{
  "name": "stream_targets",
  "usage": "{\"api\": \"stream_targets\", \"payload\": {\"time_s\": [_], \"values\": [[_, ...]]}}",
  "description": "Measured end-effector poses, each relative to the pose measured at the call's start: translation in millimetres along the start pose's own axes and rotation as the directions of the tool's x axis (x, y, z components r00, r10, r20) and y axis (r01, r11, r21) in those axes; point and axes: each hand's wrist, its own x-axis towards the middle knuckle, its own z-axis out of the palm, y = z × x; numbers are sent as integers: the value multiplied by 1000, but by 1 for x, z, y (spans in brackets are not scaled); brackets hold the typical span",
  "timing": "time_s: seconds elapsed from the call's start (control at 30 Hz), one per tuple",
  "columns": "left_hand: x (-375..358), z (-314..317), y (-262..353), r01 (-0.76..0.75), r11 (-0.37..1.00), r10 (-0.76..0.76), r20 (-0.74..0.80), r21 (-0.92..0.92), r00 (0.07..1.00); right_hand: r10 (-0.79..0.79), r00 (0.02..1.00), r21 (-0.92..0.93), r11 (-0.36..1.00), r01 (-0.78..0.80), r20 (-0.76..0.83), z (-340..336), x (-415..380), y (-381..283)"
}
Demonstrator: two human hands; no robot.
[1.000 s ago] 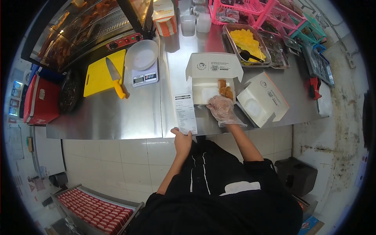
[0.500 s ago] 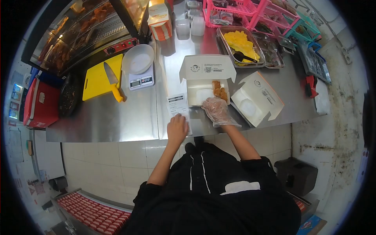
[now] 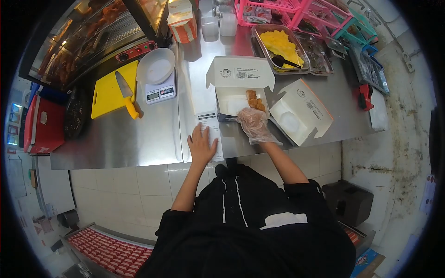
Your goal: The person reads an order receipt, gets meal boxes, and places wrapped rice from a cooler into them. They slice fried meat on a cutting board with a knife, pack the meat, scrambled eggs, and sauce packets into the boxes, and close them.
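My bare left hand [image 3: 202, 144] lies with fingers spread on a long printed paper slip [image 3: 213, 139] at the table's front edge. A clear plastic glove covers my right hand [image 3: 255, 124], its fingers curled at the front wall of an open takeaway box [image 3: 240, 69]. What these fingers grip, if anything, is hidden. Inside that box, browned fried pieces [image 3: 255, 100] sit at the right, just beyond my right fingers, beside a white mound [image 3: 234, 104]. A second open takeaway box [image 3: 313, 109], holding another white mound [image 3: 289, 122], stands tilted to the right.
At the left, a yellow-handled knife [image 3: 131, 107] rests on a yellow cutting board [image 3: 105, 95], beside a bowl [image 3: 156, 67] on a scale [image 3: 160, 94]. Behind the boxes is a tray of yellow food [image 3: 280, 44] with a black spoon. Pink baskets [image 3: 296, 11] stand farther back.
My left fingers have spread from a curled pose and moved slightly left. The paper slip sits a little nearer to me. My right hand stays at the box, and the view has shifted slightly.
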Motion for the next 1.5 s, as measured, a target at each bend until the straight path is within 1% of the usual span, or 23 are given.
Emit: {"api": "stream_targets", "payload": {"time_s": [0.07, 0.27, 0.4, 0.47, 0.53, 0.6, 0.67, 0.73, 0.8, 0.83, 0.87, 0.9, 0.97, 1.03, 1.07, 1.13, 1.17, 1.23, 1.27, 1.37, 1.43, 1.47, 1.5], "values": [[13, 3, -2, -7, 998, -2, -154, -58, 988, -10, 1000, 2, 1000, 10, -15, -2, -1, -2], [26, 21, 13, 66, 990, -98, -269, -127, 958, -6, 997, 47, 999, 10, -80, 0, -2, 1], [25, 27, 29, 50, 986, -81, -199, -158, 977, 62, 988, 136, 990, -42, -139, -5, 0, 0], [27, 29, 42, 76, 946, -114, -104, -315, 988, 66, 981, 211, 977, -27, -182, -1, 2, 0], [30, 38, 58, 62, 917, -116, -116, -393, 986, 78, 972, 286, 958, -11, -222, 3, 2, 0], [32, 49, 69, -34, 644, -211, -221, -764, 952, -34, 982, 151, 987, 63, -187, 5, 1, 1], [28, 48, 69, -53, 588, -248, -242, -807, 938, -51, 994, 68, 996, 57, -92, 7, 0, -3], [13, 45, 61, 43, 453, -384, -151, -891, 911, -58, 998, -15, 998, 58, 9, 4, -1, -6], [3, 43, 51, 14, 434, -427, -192, -901, 884, -1, 980, -22, 1000, 6, 198, -5, -1, -9], [0, 41, 43, 72, 440, -481, -168, -895, 860, 8, 980, -21, 1000, -3, 201, -16, -5, -10], [-3, 36, 36, 131, 444, -533, -144, -887, 834, -9, 1000, 12, 1000, 9, 6, -32, -15, -11], [2, 33, 30, 128, 338, -578, -98, -932, 810, -21, 982, 38, 999, 29, -190, -43, -28, -9], [22, 15, 16, 119, 298, -502, -49, -947, 863, 102, 910, -237, 948, -211, -402, -52, -66, 3], [45, 16, 13, 111, 250, -423, -5, -962, 906, 357, 563, -39, 820, -572, -746, -59, -95, 9], [61, 19, 13, 82, 247, -361, -13, -965, 933, 355, 566, -46, 818, -573, -744, -58, -108, 17], [88, 26, 14, 24, 236, -233, -33, -971, 972, 736, 209, 109, 359, -927, -644, -49, -135, 36], [92, 29, 16, -4, 228, -169, -43, -974, 985, 735, 212, 102, 357, -928, -644, -43, -142, 47], [94, 32, 22, 15, 199, -145, -14, -980, 989, 944, 52, 536, 230, -813, -326, -30, -146, 71], [95, 30, 26, 29, 175, -117, 8, -984, 993, 945, 46, 533, 223, -816, -325, -37, -141, 73], [93, 22, 34, 52, 131, -87, 40, -990, 995, 964, 115, 276, 181, -944, -239, -50, -128, 94], [89, 19, 39, 52, 102, -97, 42, -993, 994, 953, 239, 263, 283, -923, -185, -52, -122, 123], [87, 19, 41, 56, 97, -103, 46, -994, 994, 955, 235, 262, 278, -924, -184, -56, -116, 134], [86, 19, 42, 60, 100, -109, 49, -993, 993, 932, 341, 207, 360, -910, -125, -62, -109, 145]]}}
